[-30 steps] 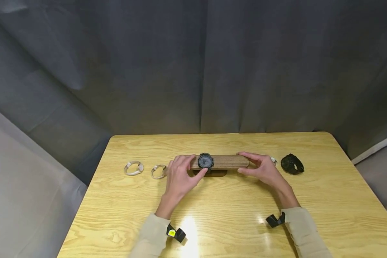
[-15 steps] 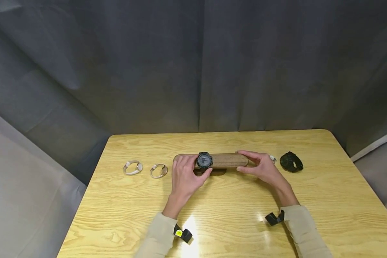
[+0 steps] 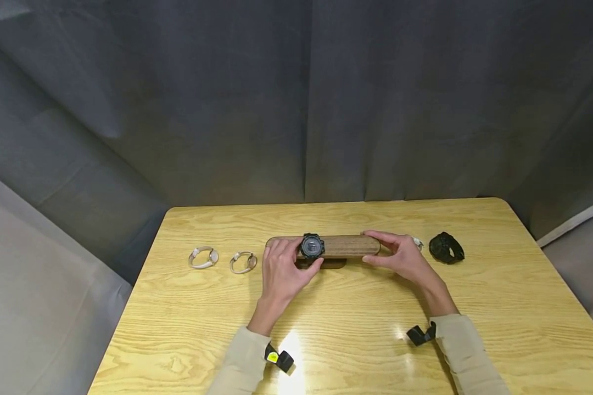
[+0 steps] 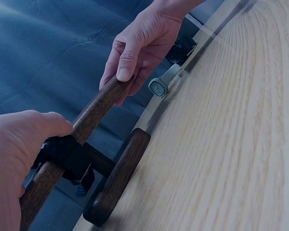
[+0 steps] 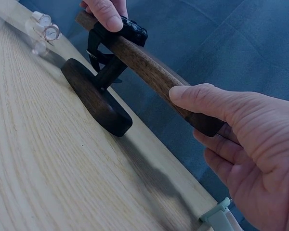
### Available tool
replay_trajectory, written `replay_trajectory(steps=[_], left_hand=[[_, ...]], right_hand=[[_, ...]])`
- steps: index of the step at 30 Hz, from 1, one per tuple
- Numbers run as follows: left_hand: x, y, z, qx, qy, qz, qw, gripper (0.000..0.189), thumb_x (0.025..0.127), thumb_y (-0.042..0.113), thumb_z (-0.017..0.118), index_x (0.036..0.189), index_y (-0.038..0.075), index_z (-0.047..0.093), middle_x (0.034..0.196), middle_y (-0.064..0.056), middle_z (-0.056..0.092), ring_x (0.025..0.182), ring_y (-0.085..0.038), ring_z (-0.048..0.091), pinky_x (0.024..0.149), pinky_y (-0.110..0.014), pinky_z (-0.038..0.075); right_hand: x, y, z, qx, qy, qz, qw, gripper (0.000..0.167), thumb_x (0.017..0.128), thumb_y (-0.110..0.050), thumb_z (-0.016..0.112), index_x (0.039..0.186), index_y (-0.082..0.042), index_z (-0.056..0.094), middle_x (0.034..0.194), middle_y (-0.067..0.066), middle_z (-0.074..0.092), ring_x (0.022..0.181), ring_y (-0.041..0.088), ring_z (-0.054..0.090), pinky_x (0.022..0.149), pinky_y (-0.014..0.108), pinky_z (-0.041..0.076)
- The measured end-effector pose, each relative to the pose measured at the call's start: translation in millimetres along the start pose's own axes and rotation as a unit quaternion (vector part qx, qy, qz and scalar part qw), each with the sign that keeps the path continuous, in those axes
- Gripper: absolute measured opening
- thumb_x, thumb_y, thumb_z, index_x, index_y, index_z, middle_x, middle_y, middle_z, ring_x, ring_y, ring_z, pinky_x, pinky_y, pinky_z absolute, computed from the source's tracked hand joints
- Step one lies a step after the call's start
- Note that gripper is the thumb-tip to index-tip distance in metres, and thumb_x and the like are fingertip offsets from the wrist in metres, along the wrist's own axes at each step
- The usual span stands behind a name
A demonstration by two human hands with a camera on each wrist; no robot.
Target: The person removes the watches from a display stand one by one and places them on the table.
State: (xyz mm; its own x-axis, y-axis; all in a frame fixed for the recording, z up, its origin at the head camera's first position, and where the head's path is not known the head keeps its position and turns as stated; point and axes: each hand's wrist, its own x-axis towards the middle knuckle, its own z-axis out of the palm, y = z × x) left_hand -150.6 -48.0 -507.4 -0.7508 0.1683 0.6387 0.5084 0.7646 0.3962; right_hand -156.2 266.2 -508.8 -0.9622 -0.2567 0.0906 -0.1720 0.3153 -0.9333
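Observation:
A wooden watch stand [image 3: 348, 247] has a horizontal bar on a post and a dark base [image 5: 94, 98]. A black digital watch [image 3: 312, 247] is strapped round the bar, left of its middle. My left hand [image 3: 284, 274] pinches this watch at the bar, fingers over the far side and thumb at the near side. In the left wrist view the left thumb lies against the bar beside the watch. My right hand [image 3: 405, 260] grips the bar's right end between thumb and fingers; its fingertips show beneath the bar in the right wrist view.
Two light-strapped watches, one white [image 3: 204, 257] and one thinner [image 3: 244, 262], lie left of the stand. Right of it are a pale green watch [image 4: 159, 86], partly hidden in the head view, and another black watch [image 3: 446, 248]. A dark curtain [image 3: 306, 109] hangs behind the table [image 3: 356, 340].
My left hand has moved a little right along the bar, uncovering its left end. The black watch has shifted very slightly left. The right hand keeps its grip in the same place.

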Motion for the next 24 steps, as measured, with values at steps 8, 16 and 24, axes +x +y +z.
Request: replay_trajectory(steps=[8,16,24], left_hand=[[0.5,-1.2,1.6,-0.007,-0.001,-0.012,0.9999,0.060,0.076,0.051,0.090,0.114,0.006,0.078,0.074,0.002,0.060,0.094,-0.023,0.066,0.091,-0.038,0.053],[-6.1,-1.0,-0.2,-0.030,0.007,-0.027,0.9992,0.060,0.073,0.048,0.092,0.114,0.005,0.078,0.081,-0.002,0.069,0.093,-0.021,0.065,0.075,-0.034,0.049],[-7.4,-3.2,-9.8,-0.054,-0.001,-0.026,0.9982,0.059,0.075,0.045,0.091,0.115,0.005,0.077,0.076,-0.004,0.065,0.079,-0.016,0.057,0.071,-0.032,0.047]], right_hand=[[-0.5,-1,-3,-0.001,0.000,-0.001,1.0000,0.061,0.087,-0.020,0.087,0.143,-0.014,0.065,0.147,0.011,0.062,0.145,0.032,0.047,0.104,0.014,0.045],[-7.2,3,-4,0.004,-0.002,0.009,0.9999,0.061,0.087,-0.020,0.087,0.144,-0.013,0.064,0.148,0.012,0.061,0.145,0.034,0.047,0.102,0.016,0.048],[-10.3,1,-1,-0.002,-0.002,-0.011,0.9999,0.059,0.088,-0.017,0.086,0.143,-0.014,0.065,0.146,0.012,0.062,0.143,0.033,0.049,0.104,0.014,0.046]])
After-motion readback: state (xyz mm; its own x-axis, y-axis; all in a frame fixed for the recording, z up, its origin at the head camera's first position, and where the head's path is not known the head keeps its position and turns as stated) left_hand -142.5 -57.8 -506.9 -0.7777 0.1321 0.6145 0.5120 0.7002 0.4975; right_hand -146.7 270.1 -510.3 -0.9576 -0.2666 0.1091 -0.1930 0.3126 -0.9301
